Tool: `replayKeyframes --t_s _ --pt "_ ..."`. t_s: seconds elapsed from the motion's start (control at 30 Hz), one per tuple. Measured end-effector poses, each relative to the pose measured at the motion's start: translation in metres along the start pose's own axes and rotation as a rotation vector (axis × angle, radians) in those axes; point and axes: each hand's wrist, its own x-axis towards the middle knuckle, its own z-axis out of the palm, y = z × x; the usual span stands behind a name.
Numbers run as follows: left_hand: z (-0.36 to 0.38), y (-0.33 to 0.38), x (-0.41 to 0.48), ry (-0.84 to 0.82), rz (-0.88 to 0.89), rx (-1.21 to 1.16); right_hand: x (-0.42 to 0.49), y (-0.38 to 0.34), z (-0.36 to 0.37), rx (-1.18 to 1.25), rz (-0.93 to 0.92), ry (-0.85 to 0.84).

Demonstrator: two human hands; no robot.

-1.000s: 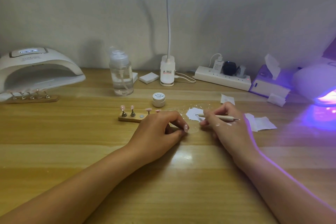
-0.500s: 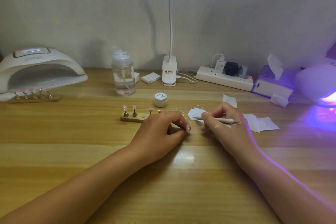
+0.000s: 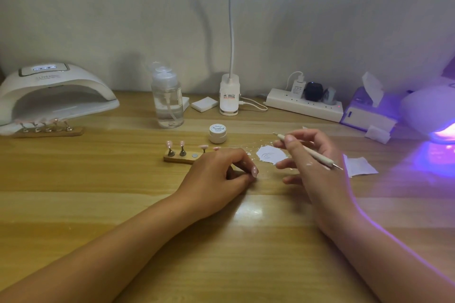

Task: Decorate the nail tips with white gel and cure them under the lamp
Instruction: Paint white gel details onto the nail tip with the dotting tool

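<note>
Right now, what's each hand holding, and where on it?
Right hand pinches the dotting tool near its far tip, between thumb and forefinger. Left hand is curled, fingertips together; whether it holds anything cannot be told.

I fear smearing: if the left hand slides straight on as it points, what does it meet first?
Probably the flat white gel smear on the wooden table, then the right hand; depth unclear.

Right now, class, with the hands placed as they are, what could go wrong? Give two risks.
The left hand sits right beside the wooden holder; a nudge might topple its nail tips. The right hand grips the dotting tool near the white gel patch; specks dot the table, so more could smear.
</note>
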Motion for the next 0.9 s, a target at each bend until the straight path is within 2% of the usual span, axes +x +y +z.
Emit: replayKeyframes --t_s 0.23,0.5,0.9 --pt "-0.001 0.002 0.0 0.001 0.002 0.005 -0.012 0.006 0.008 0.079 0.138 -0.011" --pt "-0.002 0.002 0.0 0.001 0.022 0.002 -0.011 0.011 0.012 0.036 0.079 -0.113" --pt "-0.001 0.0 0.001 -0.003 0.025 0.003 -0.012 0.008 0.013 0.003 0.07 -0.126"
